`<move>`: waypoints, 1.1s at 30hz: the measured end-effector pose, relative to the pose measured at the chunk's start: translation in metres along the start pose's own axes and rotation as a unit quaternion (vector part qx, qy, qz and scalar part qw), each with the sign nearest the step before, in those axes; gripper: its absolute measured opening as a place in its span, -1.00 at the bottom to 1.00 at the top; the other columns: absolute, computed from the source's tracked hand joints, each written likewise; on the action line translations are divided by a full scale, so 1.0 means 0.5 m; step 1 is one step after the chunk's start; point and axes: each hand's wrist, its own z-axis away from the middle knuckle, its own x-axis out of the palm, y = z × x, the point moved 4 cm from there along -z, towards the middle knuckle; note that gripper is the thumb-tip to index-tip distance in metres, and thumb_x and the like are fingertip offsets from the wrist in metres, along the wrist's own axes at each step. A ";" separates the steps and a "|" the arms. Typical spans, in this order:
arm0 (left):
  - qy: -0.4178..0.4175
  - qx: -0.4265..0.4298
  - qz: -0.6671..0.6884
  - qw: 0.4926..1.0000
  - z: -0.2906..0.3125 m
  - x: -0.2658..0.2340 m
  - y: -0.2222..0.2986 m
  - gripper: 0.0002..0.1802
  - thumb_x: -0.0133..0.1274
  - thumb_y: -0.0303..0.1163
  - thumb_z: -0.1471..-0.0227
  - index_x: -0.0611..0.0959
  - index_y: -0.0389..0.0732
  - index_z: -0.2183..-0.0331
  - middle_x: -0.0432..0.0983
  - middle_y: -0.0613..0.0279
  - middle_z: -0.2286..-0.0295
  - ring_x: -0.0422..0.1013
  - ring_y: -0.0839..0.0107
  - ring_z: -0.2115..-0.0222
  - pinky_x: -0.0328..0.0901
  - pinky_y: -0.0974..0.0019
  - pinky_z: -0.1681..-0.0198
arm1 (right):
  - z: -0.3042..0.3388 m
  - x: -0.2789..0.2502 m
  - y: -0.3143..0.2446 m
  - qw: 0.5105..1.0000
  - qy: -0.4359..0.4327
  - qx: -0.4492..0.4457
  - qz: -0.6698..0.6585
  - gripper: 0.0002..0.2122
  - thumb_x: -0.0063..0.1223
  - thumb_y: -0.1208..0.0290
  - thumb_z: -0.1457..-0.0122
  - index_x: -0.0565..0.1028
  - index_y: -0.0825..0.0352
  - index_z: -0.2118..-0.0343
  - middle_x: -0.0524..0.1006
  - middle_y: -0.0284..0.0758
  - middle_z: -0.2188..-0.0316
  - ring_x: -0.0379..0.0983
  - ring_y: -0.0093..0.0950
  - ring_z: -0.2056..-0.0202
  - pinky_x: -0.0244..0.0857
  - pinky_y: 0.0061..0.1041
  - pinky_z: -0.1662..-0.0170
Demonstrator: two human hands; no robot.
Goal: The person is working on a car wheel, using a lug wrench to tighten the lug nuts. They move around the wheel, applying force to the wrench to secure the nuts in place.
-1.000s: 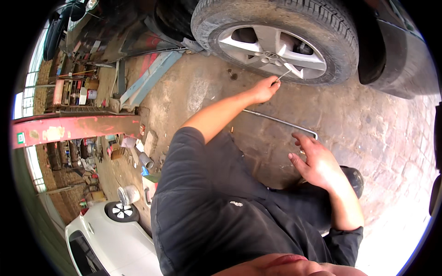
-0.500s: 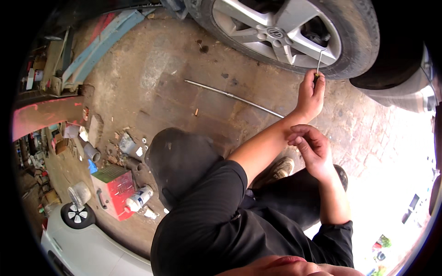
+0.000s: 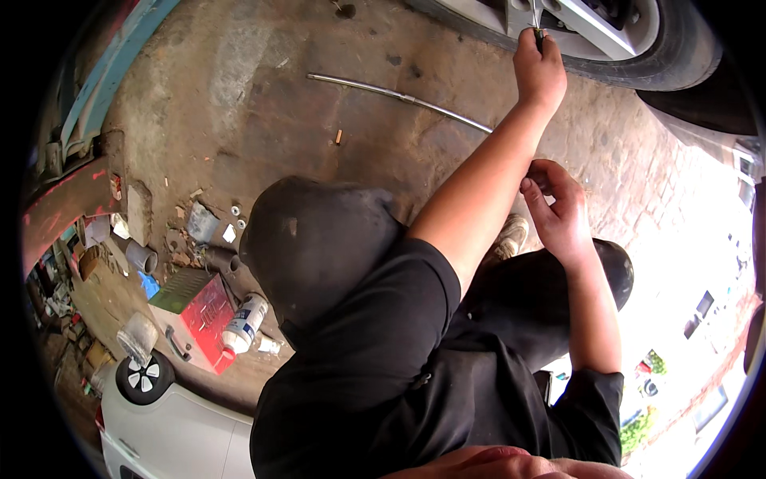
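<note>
My left hand [image 3: 541,76] reaches out to the car wheel at the upper right. It is closed round the dark handle of a thin hook pick [image 3: 536,16], whose metal shaft points up at the wheel. The silver alloy rim [image 3: 594,30] and the black tyre [image 3: 670,68] are partly cut off by the upper edge of the view. Closer to my body, beside my left forearm, is my right hand [image 3: 561,209]. Its fingers are curled toward the thumb, and anything between them is too small or hidden to make out.
A long metal bar [image 3: 399,96] lies on the floor left of my forearm. At the lower left are a red and green box [image 3: 195,319], a white bottle [image 3: 245,323], scattered debris and a white car [image 3: 183,415]. A blue metal beam [image 3: 112,72] stands at the upper left.
The view has shifted, so the wheel sits higher and farther right. My left hand and the pick have moved left along the rim. My right hand stays curled near the left forearm.
</note>
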 end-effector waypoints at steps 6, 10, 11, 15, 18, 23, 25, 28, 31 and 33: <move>0.019 0.045 0.040 0.998 -0.020 0.014 -0.047 -0.88 -0.09 -0.44 -0.12 0.43 -0.30 0.31 0.44 0.16 0.55 0.34 0.40 0.55 0.26 0.31 0.43 | -0.016 -0.007 0.030 1.000 0.029 0.005 -0.004 -0.85 0.03 0.53 -0.15 0.46 0.47 0.24 0.54 -0.28 0.48 0.46 -0.57 0.44 0.35 -0.58 0.33; 0.036 0.144 0.005 0.989 -0.004 0.010 -0.008 -0.84 -0.09 -0.45 -0.12 0.44 -0.32 0.26 0.46 0.14 0.50 0.37 0.37 0.50 0.28 0.30 0.37 | -0.023 -0.014 0.029 1.000 0.018 0.014 0.010 -0.86 0.03 0.54 -0.15 0.46 0.48 0.26 0.52 -0.30 0.49 0.44 -0.59 0.45 0.34 -0.60 0.36; 0.038 0.145 -0.001 0.989 -0.009 0.010 -0.003 -0.84 -0.09 -0.45 -0.12 0.44 -0.32 0.25 0.46 0.14 0.50 0.37 0.38 0.50 0.28 0.30 0.36 | -0.025 -0.015 0.029 1.000 0.018 0.008 0.011 -0.86 0.03 0.54 -0.15 0.46 0.48 0.26 0.52 -0.30 0.49 0.44 -0.59 0.45 0.33 -0.60 0.37; 0.029 0.114 -0.011 0.993 -0.025 0.011 0.008 -0.85 -0.10 -0.45 -0.13 0.44 -0.33 0.26 0.44 0.19 0.52 0.34 0.42 0.51 0.27 0.31 0.37 | -0.025 -0.026 0.013 1.000 0.019 0.001 0.005 -0.83 0.04 0.52 -0.14 0.46 0.48 0.23 0.53 -0.25 0.47 0.46 -0.54 0.44 0.35 -0.55 0.35; 0.026 0.127 -0.023 0.991 -0.034 0.015 0.005 -0.86 -0.11 -0.46 -0.15 0.43 -0.33 0.27 0.39 0.26 0.55 0.28 0.47 0.55 0.25 0.35 0.40 | -0.014 -0.028 -0.002 1.000 0.003 0.003 0.003 -0.78 0.05 0.50 -0.12 0.45 0.47 0.19 0.54 -0.20 0.46 0.48 -0.47 0.43 0.36 -0.50 0.32; 0.009 0.117 -0.024 0.993 -0.038 0.022 0.001 -0.84 -0.11 -0.45 -0.15 0.43 -0.35 0.25 0.42 0.24 0.52 0.30 0.47 0.52 0.25 0.34 0.38 | 0.006 -0.041 -0.027 0.998 -0.032 -0.042 0.028 -0.73 0.06 0.49 -0.10 0.42 0.44 0.13 0.52 -0.20 0.45 0.48 -0.37 0.41 0.36 -0.45 0.29; 0.016 0.136 -0.032 0.990 -0.041 0.027 0.007 -0.83 -0.11 -0.45 -0.15 0.43 -0.36 0.24 0.42 0.22 0.51 0.31 0.46 0.51 0.25 0.32 0.38 | 0.011 -0.045 -0.029 0.998 -0.040 -0.052 0.026 -0.73 0.06 0.49 -0.10 0.42 0.43 0.12 0.51 -0.20 0.45 0.48 -0.36 0.41 0.36 -0.44 0.29; 0.013 0.138 -0.069 0.988 -0.048 0.029 0.022 -0.82 -0.12 -0.45 -0.15 0.44 -0.37 0.24 0.43 0.19 0.51 0.32 0.42 0.51 0.25 0.31 0.36 | 0.017 -0.050 -0.028 0.998 -0.046 -0.041 0.028 -0.73 0.06 0.48 -0.10 0.42 0.42 0.13 0.51 -0.19 0.45 0.48 -0.33 0.40 0.37 -0.42 0.30; 0.005 0.125 -0.108 0.986 -0.045 0.029 0.038 -0.83 -0.14 -0.45 -0.15 0.43 -0.37 0.28 0.46 0.09 0.50 0.38 0.27 0.51 0.27 0.25 0.37 | 0.021 -0.055 -0.021 0.996 -0.050 -0.055 0.052 -0.73 0.06 0.46 -0.10 0.42 0.42 0.13 0.50 -0.18 0.43 0.49 -0.31 0.38 0.38 -0.42 0.32; -0.019 0.084 -0.192 0.978 -0.040 0.030 0.064 -0.84 -0.16 -0.46 -0.14 0.41 -0.38 0.31 0.48 -0.01 0.47 0.42 0.15 0.48 0.29 0.17 0.37 | 0.024 -0.055 -0.023 0.997 -0.055 -0.035 0.047 -0.72 0.06 0.46 -0.10 0.42 0.42 0.12 0.50 -0.18 0.42 0.48 -0.30 0.37 0.38 -0.42 0.33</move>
